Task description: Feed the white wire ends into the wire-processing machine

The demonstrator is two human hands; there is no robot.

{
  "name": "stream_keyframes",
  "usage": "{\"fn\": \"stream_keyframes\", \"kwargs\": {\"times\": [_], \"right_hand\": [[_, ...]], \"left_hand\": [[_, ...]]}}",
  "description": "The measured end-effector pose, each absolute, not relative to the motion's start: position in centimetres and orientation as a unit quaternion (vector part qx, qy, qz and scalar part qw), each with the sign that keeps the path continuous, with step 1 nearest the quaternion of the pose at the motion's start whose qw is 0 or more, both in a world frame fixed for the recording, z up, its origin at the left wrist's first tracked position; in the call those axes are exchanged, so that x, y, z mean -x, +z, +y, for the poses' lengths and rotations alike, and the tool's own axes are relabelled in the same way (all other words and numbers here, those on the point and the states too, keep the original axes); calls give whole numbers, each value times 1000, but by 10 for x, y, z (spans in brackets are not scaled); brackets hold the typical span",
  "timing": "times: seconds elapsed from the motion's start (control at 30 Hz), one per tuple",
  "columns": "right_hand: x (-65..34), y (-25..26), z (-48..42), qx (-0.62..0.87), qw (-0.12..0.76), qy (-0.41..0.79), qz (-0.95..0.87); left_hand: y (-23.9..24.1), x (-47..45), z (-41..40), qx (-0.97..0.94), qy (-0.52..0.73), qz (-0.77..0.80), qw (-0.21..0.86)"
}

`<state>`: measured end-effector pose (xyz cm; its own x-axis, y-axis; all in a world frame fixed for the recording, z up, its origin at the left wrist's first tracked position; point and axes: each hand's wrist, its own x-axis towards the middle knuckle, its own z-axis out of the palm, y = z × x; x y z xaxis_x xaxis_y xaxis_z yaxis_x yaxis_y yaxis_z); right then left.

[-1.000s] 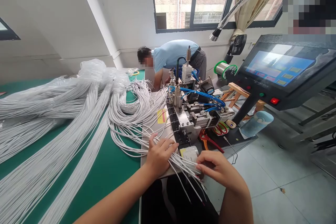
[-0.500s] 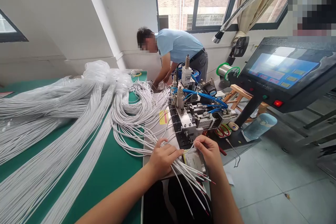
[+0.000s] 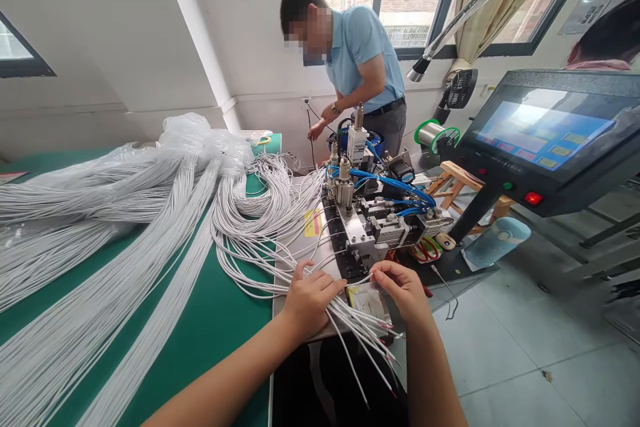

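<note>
My left hand (image 3: 307,297) is closed over a fan of thin white wires (image 3: 363,337) at the near edge of the bench, their stripped ends sticking out past the edge. My right hand (image 3: 403,287) pinches a single white wire (image 3: 364,278) just in front of the small metal machine (image 3: 373,223) with blue hoses. A small clear packet (image 3: 370,299) lies under the wires between my hands.
Big bundles of white wire (image 3: 115,240) cover the green table (image 3: 215,327) on the left. A touchscreen panel (image 3: 543,133) stands at the right, with a solder spool (image 3: 433,135) and wooden stool (image 3: 457,180) behind the machine. Another person in a blue shirt (image 3: 360,47) stands by the window.
My right hand moved up from the wire ends toward the machine and now pinches one wire. The person behind straightened from bending over to standing.
</note>
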<state>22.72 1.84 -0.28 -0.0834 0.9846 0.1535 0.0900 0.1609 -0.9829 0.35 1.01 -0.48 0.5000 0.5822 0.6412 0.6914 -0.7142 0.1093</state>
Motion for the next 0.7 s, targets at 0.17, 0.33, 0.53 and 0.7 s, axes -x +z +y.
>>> {"fn": "stream_keyframes", "kwargs": {"times": [0.17, 0.33, 0.53, 0.7], "right_hand": [[-238, -3, 24, 523, 429, 355, -645], [-236, -6, 31, 541, 397, 283, -685], [-231, -23, 47, 501, 424, 403, -637], [-226, -36, 52, 481, 455, 523, -536]], "left_hand": [[-4, -3, 10, 864, -326, -375, 85], [-2, -5, 10, 865, -295, -394, 95], [-3, -6, 12, 866, -262, -419, 73], [-3, -6, 12, 863, -258, -429, 68]]}}
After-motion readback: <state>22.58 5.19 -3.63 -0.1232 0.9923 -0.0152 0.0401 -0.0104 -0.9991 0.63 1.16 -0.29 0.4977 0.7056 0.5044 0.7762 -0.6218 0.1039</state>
